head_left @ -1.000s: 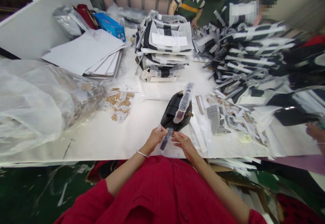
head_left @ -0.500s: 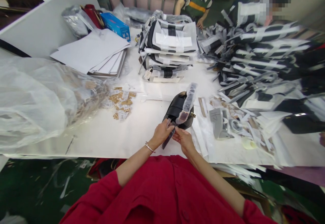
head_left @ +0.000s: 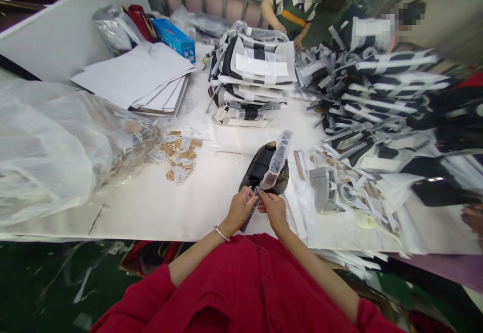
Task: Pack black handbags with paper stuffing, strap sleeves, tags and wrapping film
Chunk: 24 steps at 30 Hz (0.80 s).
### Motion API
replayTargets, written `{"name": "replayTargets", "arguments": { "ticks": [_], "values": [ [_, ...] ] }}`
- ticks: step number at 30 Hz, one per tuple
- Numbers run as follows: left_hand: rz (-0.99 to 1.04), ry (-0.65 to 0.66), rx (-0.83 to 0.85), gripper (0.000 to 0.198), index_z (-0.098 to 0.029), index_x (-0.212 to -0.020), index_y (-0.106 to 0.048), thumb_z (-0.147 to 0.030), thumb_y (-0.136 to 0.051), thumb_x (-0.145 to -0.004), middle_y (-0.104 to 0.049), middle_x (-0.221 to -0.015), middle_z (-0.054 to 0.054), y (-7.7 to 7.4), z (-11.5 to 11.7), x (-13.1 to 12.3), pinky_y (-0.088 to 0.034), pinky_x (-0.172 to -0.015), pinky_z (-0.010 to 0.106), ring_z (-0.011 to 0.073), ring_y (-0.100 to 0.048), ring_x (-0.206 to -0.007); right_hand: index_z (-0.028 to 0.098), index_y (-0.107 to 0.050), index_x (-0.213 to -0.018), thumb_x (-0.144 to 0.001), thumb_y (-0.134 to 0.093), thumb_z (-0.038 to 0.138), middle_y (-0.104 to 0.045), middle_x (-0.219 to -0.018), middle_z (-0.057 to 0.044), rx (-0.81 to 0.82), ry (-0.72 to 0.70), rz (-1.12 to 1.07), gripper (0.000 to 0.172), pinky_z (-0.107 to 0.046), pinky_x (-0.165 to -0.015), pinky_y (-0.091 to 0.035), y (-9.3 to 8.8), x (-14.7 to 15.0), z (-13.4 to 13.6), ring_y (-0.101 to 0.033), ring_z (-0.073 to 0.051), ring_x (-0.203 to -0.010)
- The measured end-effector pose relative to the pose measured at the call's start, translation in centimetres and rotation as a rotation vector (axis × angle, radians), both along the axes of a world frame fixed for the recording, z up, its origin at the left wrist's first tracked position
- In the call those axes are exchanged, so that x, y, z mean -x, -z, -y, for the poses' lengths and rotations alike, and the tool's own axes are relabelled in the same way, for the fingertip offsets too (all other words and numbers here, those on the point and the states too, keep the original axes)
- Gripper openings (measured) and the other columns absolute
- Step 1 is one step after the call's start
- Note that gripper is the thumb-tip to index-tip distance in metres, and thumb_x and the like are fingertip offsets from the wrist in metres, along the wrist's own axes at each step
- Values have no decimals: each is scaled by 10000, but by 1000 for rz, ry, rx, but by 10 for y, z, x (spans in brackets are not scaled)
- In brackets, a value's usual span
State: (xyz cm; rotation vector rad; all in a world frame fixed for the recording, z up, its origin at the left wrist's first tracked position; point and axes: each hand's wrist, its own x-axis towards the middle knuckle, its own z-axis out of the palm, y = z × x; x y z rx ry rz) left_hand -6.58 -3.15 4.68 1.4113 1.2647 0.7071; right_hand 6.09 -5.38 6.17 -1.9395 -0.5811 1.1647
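Observation:
A black handbag (head_left: 260,164) lies on the white table in front of me, with a plastic-wrapped handle (head_left: 278,159) across its right side and a gold-coloured clasp at its right edge. At the bag's near end, my left hand (head_left: 239,211) pinches a dark strap (head_left: 249,218) partly covered in clear plastic. From the other side my right hand (head_left: 273,209) grips the same strap, fingertips close to the left ones. The strap's lower end hangs toward my body. What lies exactly between the fingertips is partly hidden.
Stacked wrapped bags (head_left: 260,66) stand behind; more bags (head_left: 392,86) pile up at right. Tags (head_left: 181,152), a large plastic sack (head_left: 49,142) and paper sheets (head_left: 139,74) lie left. A tape dispenser (head_left: 323,189) is at right. A co-worker (head_left: 292,8) stands across the table.
Both hands stay at the strap, with only a slight shift of the fingers. The view has tilted a little, and the co-worker's arm has moved toward the stacked bags.

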Motion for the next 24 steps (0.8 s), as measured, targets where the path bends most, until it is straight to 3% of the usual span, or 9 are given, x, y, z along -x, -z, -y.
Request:
{"name": "replayTargets", "arguments": {
  "ticks": [5,12,17,21,24],
  "values": [
    [30,-24,11,184,-196,-771,-532,-369,-562,-828,-497,-625,-68,1,1,1,-368,-608,237,113,-467,-591,145,-672,-661,-667,-712,516,-628,-508,-14,8,15,3,373,-234,-424,-503,2,2,2,-600,-146,-452],
    [-100,85,-283,89,-193,-824,-546,-241,-504,-886,-579,-747,-11,10,-1,-2,-457,-685,251,129,-549,-693,181,-569,-537,-623,-733,533,-560,-444,12,0,127,-32,399,-225,-373,-427,3,9,-7,-511,-113,-378],
    [-233,294,-503,207,-190,-1090,-559,-162,-445,-920,-613,-956,42,13,-1,6,-525,-785,272,155,-607,-886,178,-578,-597,-554,-788,555,-558,-472,28,-6,200,-177,434,-231,-406,-445,-11,13,-4,-510,-109,-416],
    [-399,449,-583,320,-190,-1229,-508,-119,-400,-935,-591,-994,58,10,1,13,-545,-700,260,155,-612,-830,165,-643,-745,-600,-767,567,-634,-612,-1,-62,99,-337,445,-266,-474,-499,-17,11,6,-587,-144,-528],
    [-477,525,-652,324,-160,-1240,-504,-115,-376,-946,-591,-968,70,5,1,17,-540,-679,263,170,-612,-834,175,-609,-702,-589,-784,513,-616,-580,15,-22,98,-329,397,-262,-478,-481,-14,9,5,-573,-136,-508]
  ]
}}
